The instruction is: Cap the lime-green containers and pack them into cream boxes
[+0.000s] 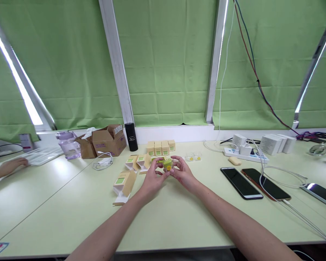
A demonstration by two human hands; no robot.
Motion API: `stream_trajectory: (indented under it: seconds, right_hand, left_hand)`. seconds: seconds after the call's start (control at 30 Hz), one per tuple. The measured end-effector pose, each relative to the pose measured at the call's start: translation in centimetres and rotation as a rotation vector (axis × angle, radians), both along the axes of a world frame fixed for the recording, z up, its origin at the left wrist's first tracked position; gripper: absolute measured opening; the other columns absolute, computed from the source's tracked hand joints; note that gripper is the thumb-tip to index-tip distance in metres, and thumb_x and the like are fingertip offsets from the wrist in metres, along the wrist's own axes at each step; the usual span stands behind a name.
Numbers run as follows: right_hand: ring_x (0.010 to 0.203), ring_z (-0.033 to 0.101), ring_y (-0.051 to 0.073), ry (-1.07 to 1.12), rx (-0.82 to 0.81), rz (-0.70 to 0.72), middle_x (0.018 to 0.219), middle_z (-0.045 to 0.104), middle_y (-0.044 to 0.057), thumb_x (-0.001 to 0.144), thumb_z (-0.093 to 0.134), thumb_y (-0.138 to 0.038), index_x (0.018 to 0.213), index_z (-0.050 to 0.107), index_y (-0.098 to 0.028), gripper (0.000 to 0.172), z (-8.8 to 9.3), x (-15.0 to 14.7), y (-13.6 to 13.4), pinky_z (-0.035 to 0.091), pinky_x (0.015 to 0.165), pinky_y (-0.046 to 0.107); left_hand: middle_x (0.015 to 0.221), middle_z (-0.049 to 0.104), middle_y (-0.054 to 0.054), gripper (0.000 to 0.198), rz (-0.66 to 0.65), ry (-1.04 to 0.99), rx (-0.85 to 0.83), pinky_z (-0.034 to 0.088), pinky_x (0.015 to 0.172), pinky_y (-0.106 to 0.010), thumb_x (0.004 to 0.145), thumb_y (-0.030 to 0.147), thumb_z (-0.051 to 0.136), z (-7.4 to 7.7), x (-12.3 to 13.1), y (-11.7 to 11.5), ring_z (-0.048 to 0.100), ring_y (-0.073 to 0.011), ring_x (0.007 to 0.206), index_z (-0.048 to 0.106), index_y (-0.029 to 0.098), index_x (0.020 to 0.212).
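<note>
Left hand [154, 178] and right hand [185, 174], fingertips of both pinching jar [168, 165], jar over table [174, 224] between front and back edges, opened cartons [124, 184] on its left, boxes [158, 148] toward back edge

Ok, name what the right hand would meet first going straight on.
The small green-topped container, which the right hand is touching; beyond it, probably the left hand, though depth is unclear.

The left grip [153, 177] and right grip [183, 173] hold a green-topped container [168, 165].
</note>
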State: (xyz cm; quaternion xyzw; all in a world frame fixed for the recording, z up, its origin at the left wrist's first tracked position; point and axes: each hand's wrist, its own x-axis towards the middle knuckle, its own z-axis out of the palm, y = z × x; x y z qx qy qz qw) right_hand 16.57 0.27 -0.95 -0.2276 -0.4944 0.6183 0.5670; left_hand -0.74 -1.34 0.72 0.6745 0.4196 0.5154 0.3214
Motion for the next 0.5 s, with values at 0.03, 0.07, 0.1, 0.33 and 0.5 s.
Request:
stream_trajectory:
  seconds: [0.03, 0.07, 0.1, 0.33, 0.5]
  right_hand:
    - [0.093, 0.074, 0.022, -0.005, 0.005, -0.003, 0.107, 0.065, 0.002, 0.066, 0.092, -0.035, 0.124, 0.055, -0.031, 0.068, -0.03, -0.05, 0.00, 0.055, 0.101, 0.048]
    - [0.093, 0.074, 0.022, -0.011, 0.010, -0.003, 0.108, 0.065, 0.002, 0.067, 0.091, -0.035, 0.124, 0.054, -0.032, 0.068, -0.03, -0.10, -0.02, 0.055, 0.100, 0.048]
    - [0.093, 0.074, 0.022, -0.017, 0.017, -0.003, 0.108, 0.065, 0.002, 0.067, 0.091, -0.036, 0.124, 0.054, -0.032, 0.068, -0.01, -0.14, -0.05, 0.055, 0.100, 0.048]
    - [0.096, 0.072, 0.020, -0.094, 0.083, -0.007, 0.111, 0.062, 0.001, 0.075, 0.086, -0.038, 0.126, 0.052, -0.033, 0.062, 0.68, -0.18, -0.64, 0.054, 0.102, 0.046]
    - [0.096, 0.071, 0.021, -0.171, 0.149, -0.030, 0.111, 0.064, 0.002, 0.079, 0.083, -0.042, 0.125, 0.055, -0.033, 0.055, 0.78, -0.14, -0.76, 0.055, 0.099, 0.044]
  left_hand:
    - [0.128, 0.063, -0.010, 0.056, 0.000, 0.004, 0.001, 0.053, 0.083, -0.033, 0.078, 0.036, 0.081, 0.01, 0.04, -0.03, 0.060, -0.0238, 0.114, 0.054, 0.027, 0.126]
    - [0.129, 0.062, -0.010, 0.055, 0.002, 0.008, 0.002, 0.053, 0.083, -0.033, 0.078, 0.036, 0.080, 0.01, 0.06, -0.05, 0.060, -0.0237, 0.113, 0.054, 0.027, 0.126]
    - [0.129, 0.062, -0.009, 0.054, 0.006, 0.014, 0.006, 0.053, 0.083, -0.034, 0.079, 0.036, 0.080, 0.03, 0.05, -0.05, 0.060, -0.0236, 0.113, 0.054, 0.027, 0.125]
    - [0.124, 0.065, -0.008, 0.046, 0.040, 0.031, 0.042, 0.051, 0.084, -0.035, 0.082, 0.038, 0.078, 0.45, 0.03, -0.30, 0.060, -0.0247, 0.113, 0.059, 0.027, 0.122]
    - [0.119, 0.067, -0.008, 0.044, 0.065, 0.035, 0.044, 0.051, 0.082, -0.033, 0.080, 0.038, 0.078, 0.44, -0.08, -0.28, 0.060, -0.0245, 0.111, 0.061, 0.026, 0.119]
